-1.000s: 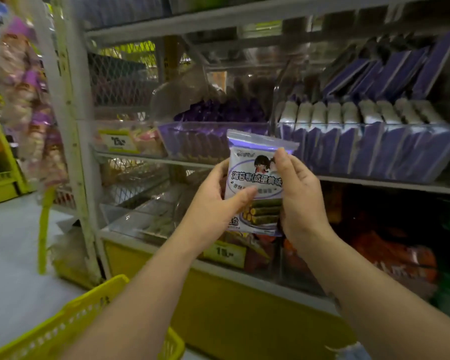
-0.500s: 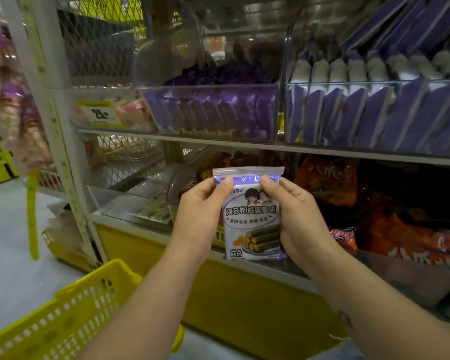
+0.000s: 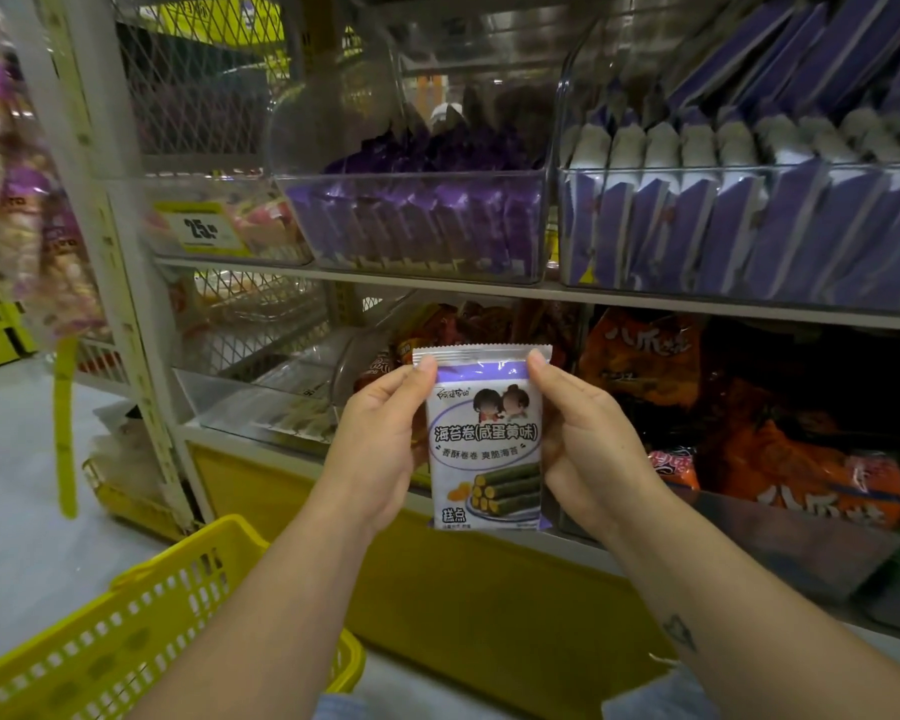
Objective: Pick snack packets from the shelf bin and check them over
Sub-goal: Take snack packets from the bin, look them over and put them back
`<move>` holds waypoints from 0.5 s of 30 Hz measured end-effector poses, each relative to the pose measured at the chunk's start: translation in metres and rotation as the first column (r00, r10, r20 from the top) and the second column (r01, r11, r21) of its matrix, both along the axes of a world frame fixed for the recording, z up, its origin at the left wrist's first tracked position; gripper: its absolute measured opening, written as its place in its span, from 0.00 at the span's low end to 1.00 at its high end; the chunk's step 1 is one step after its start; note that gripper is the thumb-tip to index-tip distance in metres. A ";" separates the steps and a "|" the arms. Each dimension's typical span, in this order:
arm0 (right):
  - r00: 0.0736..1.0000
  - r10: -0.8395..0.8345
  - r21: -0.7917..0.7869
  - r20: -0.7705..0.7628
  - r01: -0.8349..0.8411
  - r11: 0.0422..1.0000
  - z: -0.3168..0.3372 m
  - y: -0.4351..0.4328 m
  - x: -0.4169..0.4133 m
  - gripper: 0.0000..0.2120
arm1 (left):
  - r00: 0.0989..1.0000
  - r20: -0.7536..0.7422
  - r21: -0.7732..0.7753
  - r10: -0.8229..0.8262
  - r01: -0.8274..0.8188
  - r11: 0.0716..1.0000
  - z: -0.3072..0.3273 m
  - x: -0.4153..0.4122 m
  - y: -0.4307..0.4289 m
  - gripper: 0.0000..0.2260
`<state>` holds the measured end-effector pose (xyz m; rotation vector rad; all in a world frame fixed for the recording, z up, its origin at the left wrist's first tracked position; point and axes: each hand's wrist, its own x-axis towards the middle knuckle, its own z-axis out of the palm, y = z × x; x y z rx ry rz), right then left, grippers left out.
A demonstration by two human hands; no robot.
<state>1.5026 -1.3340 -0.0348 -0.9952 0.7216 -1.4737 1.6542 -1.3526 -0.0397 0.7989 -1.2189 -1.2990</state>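
A white and purple snack packet (image 3: 485, 444) with pictures of seaweed rolls stands upright in front of the lower shelf, its printed face toward me. My left hand (image 3: 380, 444) pinches its upper left edge, thumb on the front near the top seal. My right hand (image 3: 588, 444) holds its right edge the same way. On the upper shelf, a clear shelf bin (image 3: 422, 226) holds several purple packets of the same kind.
A second clear bin (image 3: 749, 220) of purple and white packets fills the upper right. Orange snack bags (image 3: 780, 439) crowd the lower shelf. A yellow shopping basket (image 3: 126, 631) sits at the lower left. A white shelf post (image 3: 110, 241) stands on the left.
The packet and both hands came down from in front of the upper bins to the lower shelf level. My fingers moved up to the packet's top corners.
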 end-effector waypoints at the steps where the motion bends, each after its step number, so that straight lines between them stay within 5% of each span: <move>1: 1.000 0.013 0.014 0.016 -0.013 1.000 0.000 0.000 0.000 0.17 | 1.000 -0.009 -0.002 -0.008 0.008 1.000 0.000 0.000 0.001 0.12; 4: 0.994 0.098 0.042 0.042 -0.100 0.994 0.002 -0.001 -0.006 0.16 | 0.999 -0.026 -0.019 -0.028 0.028 0.999 0.000 0.001 0.002 0.12; 10: 0.980 0.074 0.054 -0.184 -0.065 0.996 0.003 -0.004 -0.017 0.19 | 0.999 -0.025 0.034 -0.027 0.028 0.999 0.001 0.002 0.003 0.12; 13: 0.858 0.229 0.106 -0.460 -0.204 0.973 0.005 0.001 -0.022 0.21 | 0.996 -0.073 0.137 0.045 -0.035 0.990 0.000 0.004 0.001 0.12; 15: 0.773 0.390 0.243 -0.500 -0.307 0.920 0.004 0.006 -0.023 0.18 | 0.991 -0.111 0.195 0.072 -0.050 0.980 -0.001 0.007 -0.002 0.13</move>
